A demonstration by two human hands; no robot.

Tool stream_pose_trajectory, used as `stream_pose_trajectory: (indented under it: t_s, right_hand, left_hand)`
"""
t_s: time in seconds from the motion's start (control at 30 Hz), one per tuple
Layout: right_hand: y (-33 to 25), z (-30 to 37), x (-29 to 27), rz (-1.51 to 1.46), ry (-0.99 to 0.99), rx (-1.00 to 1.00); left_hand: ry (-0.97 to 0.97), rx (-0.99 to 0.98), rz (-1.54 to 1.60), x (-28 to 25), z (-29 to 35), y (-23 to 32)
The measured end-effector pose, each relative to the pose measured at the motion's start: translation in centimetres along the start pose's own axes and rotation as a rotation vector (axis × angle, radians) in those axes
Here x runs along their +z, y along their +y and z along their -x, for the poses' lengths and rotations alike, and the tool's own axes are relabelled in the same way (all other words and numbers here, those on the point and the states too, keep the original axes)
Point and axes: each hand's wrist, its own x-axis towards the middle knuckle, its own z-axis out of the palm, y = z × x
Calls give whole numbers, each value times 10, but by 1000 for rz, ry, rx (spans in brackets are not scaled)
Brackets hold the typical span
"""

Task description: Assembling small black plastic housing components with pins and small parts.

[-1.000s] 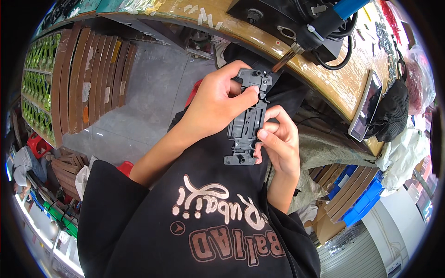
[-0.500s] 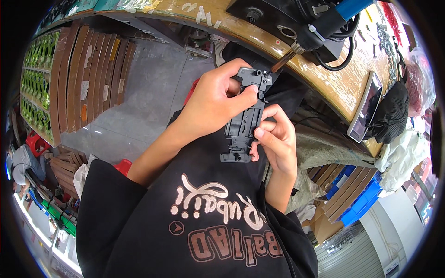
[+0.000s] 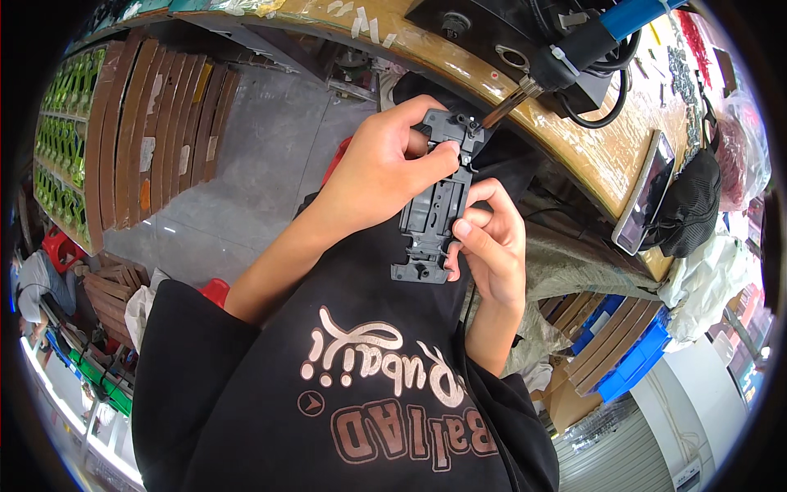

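A long dark plastic part (image 3: 432, 209), like a toy car chassis with molded posts and slots, is held between my hands over my lap. My left hand (image 3: 381, 164) grips its far end, thumb on the face and fingers behind. My right hand (image 3: 492, 234) pinches its right edge nearer me with thumb and fingers. A soldering iron (image 3: 545, 74) with a blue handle points down from the bench. Its tip is at the part's far right corner, beside a small post; whether it touches, I cannot tell.
The wooden bench (image 3: 602, 160) carries a black box (image 3: 484, 33) with cables and a phone (image 3: 645, 193) at its edge, beside a black mesh bag (image 3: 693, 201). Stacked brown trays (image 3: 156, 131) and green parts (image 3: 70, 139) stand left. A blue crate (image 3: 635, 365) sits low right.
The part's far end has risen slightly toward the iron tip and its near end has shifted a little away from me. Both hands keep their hold.
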Motion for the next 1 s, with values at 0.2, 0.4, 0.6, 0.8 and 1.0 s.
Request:
stream_pose_trajectory:
  t_s: [0.2, 0.4, 0.6, 0.8, 1.0]
  right_hand:
    - [0, 0, 1, 9, 12, -15]
    - [-1, 0, 2, 2, 18, -19]
    - [-2, 1, 2, 9, 28, -14]
    - [2, -1, -1, 46, 35, -17]
    - [6, 0, -5, 106, 54, 10]
  left_hand:
    - [-5, 17, 22, -1, -1, -2]
    - [-3, 13, 16, 0, -1, 0]
    - [17, 32, 44, 2, 0, 1]
    - [27, 59, -22, 0, -1, -3]
    - [41, 46, -97, -2, 2, -11]
